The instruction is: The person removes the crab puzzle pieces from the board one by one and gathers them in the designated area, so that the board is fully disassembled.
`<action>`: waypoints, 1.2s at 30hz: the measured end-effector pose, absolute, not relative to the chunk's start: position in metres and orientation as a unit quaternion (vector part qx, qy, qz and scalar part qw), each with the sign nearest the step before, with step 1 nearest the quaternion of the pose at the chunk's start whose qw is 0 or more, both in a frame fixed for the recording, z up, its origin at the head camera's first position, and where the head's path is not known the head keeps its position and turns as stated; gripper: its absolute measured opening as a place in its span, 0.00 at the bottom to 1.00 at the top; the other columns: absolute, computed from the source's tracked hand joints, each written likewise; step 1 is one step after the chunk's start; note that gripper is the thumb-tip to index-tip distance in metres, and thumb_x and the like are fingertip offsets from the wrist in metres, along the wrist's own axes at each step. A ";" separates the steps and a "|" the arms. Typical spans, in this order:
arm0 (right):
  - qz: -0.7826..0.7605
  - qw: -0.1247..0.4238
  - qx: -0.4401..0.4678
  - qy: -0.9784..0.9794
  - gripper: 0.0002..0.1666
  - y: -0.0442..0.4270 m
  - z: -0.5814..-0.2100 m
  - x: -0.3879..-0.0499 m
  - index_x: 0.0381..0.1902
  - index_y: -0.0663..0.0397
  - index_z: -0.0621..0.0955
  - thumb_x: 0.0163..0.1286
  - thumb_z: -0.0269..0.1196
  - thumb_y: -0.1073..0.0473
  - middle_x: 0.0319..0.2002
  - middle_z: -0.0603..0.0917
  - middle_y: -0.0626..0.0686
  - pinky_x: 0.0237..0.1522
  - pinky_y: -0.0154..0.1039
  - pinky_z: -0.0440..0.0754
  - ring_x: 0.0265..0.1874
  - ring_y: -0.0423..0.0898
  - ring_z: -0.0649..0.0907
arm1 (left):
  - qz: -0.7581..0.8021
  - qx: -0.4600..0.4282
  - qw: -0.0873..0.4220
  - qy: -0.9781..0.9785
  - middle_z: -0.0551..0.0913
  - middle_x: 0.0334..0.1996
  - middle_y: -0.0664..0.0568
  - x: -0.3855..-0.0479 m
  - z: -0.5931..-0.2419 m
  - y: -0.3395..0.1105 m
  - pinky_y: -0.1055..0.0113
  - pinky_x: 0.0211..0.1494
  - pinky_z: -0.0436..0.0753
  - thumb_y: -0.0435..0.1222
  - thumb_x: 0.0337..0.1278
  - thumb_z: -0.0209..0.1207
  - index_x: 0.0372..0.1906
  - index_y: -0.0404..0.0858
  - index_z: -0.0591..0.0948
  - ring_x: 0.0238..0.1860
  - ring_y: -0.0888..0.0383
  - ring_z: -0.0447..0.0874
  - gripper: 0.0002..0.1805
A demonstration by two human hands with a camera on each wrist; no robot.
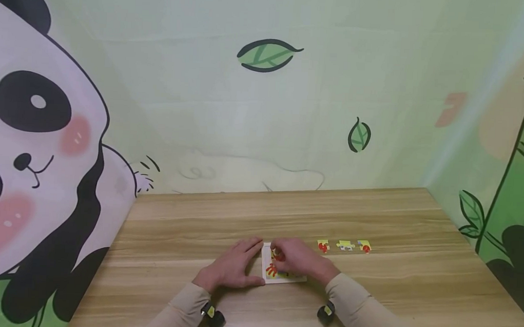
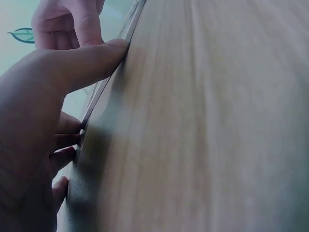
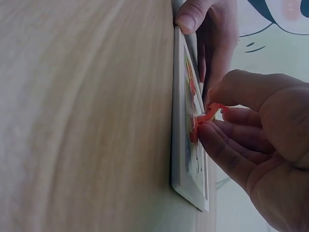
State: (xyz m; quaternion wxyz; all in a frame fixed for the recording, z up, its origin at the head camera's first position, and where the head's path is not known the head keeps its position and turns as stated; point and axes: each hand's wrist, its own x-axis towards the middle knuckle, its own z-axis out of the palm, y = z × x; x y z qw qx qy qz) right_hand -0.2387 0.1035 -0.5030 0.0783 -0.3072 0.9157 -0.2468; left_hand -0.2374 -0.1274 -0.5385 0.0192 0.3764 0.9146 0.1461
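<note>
No text, label, brand, number or sign can be read on the surface (image 1: 225, 210) or beyond its far edge

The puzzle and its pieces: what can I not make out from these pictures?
Head view: right hand covers part of the puzzle board.
Head view: three loose pieces, too small for fine detail.
Right wrist view: the held piece, partly hidden by the right hand.
Left wrist view: board's face, seen too edge-on.
</note>
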 end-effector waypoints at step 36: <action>-0.301 0.059 -0.315 0.898 0.21 0.143 -0.489 -0.247 0.55 0.60 0.81 0.65 0.67 0.58 0.42 0.86 0.50 0.41 0.33 0.85 0.39 0.40 0.84 | 0.131 0.366 0.033 0.921 0.60 0.74 0.43 -0.237 -0.535 -0.126 0.50 0.77 0.58 0.66 0.51 0.58 0.74 0.34 0.60 0.74 0.48 0.58 0.54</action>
